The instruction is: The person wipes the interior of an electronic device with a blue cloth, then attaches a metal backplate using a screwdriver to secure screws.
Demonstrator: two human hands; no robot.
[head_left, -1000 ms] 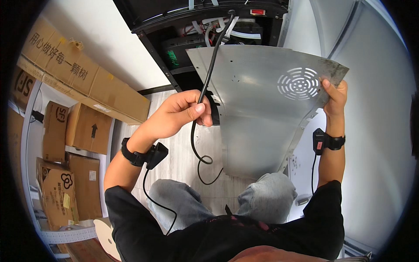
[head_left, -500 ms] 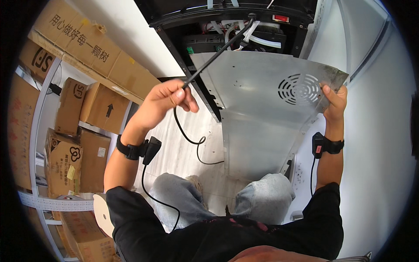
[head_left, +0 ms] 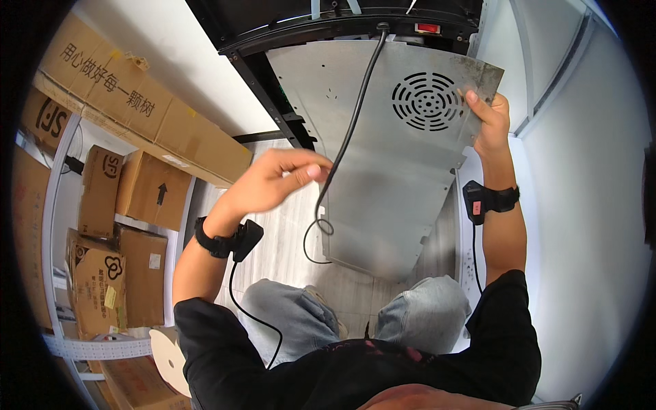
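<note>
A grey sheet-metal panel (head_left: pixel 383 195) with a round vent grille stands tilted against the lower part of a black machine frame (head_left: pixel 256 96). My right hand (head_left: pixel 493 123) grips its upper right edge, thumb on the front face. From the frame's top bar a black power cable (head_left: pixel 355 113) hangs across the panel and curls into a small loop lower down. My left hand (head_left: pixel 277 181), slightly blurred, is at the panel's left edge with fingers stretched out. Its fingertips meet the cable and partly pass behind it, not wrapped around it.
A red rocker switch (head_left: pixel 428 28) sits on the frame's top bar. Cardboard boxes (head_left: pixel 154 188) fill a white metal rack (head_left: pixel 55 205) on the left, with a long carton (head_left: pixel 143 102) beyond. A white wall panel (head_left: pixel 581 225) stands close on the right.
The panel has swung up against the frame and now covers the wiring opening. My left hand has released its pinch on the cable and moved lower; the cable hangs more steeply.
</note>
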